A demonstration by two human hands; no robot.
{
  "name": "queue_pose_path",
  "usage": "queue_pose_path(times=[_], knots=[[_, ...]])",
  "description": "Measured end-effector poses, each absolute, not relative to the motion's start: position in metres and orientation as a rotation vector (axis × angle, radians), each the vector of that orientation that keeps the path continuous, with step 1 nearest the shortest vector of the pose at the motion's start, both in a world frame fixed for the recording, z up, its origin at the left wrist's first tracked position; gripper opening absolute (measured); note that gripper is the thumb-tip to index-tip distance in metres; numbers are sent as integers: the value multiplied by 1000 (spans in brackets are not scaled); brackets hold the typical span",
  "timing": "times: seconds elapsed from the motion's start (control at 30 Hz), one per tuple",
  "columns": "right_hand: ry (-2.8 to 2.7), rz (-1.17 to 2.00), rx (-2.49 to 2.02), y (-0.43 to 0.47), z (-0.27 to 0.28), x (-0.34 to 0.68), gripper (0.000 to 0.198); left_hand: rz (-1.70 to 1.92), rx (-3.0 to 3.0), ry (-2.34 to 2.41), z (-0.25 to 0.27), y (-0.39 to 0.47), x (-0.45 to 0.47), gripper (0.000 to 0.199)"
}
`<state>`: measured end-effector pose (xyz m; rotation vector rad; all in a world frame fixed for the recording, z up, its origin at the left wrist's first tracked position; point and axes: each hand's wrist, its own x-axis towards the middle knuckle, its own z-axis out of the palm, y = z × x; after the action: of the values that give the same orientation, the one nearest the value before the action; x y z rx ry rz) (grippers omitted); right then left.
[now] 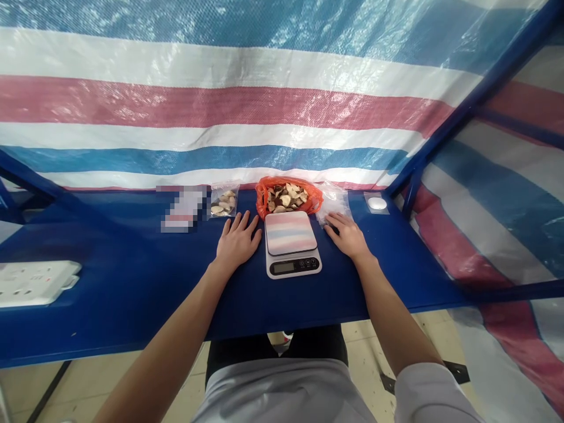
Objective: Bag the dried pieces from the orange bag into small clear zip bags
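Observation:
My left hand (238,239) lies flat on the blue table (145,282), fingers spread, left of a white digital kitchen scale (294,267). My right hand (346,235) rests on the other side of the scale with its fingers stretched out, the tips at the edge of some clear plastic bags (335,198). Nothing sits on the scale's shiny plate, which reflects the striped sheet. Behind the scale is an open red plastic bag (315,198) full of dried slices (286,197), brown and cream. A small clear bag of slices (224,204) lies beyond my left hand.
A white power strip (35,283) lies at the table's left. A blurred-out item (183,208) is at the back left. At the back right is a small bag with a round white object (377,203). A striped plastic sheet (220,106) and blue frame bars (440,126) enclose the table.

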<state>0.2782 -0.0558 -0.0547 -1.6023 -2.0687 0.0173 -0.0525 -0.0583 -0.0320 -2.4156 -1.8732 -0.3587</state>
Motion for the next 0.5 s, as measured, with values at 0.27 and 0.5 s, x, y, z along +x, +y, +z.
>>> queue_pose_path(times=[0.27, 0.5], knots=[[-2031, 0, -1630, -59, -49, 275, 34, -414, -2397, -1856, -36, -60, -52, 52], [-1952, -17, -1651, -61, -39, 266, 32, -382, -2399, -1871, -35, -60, -52, 53]])
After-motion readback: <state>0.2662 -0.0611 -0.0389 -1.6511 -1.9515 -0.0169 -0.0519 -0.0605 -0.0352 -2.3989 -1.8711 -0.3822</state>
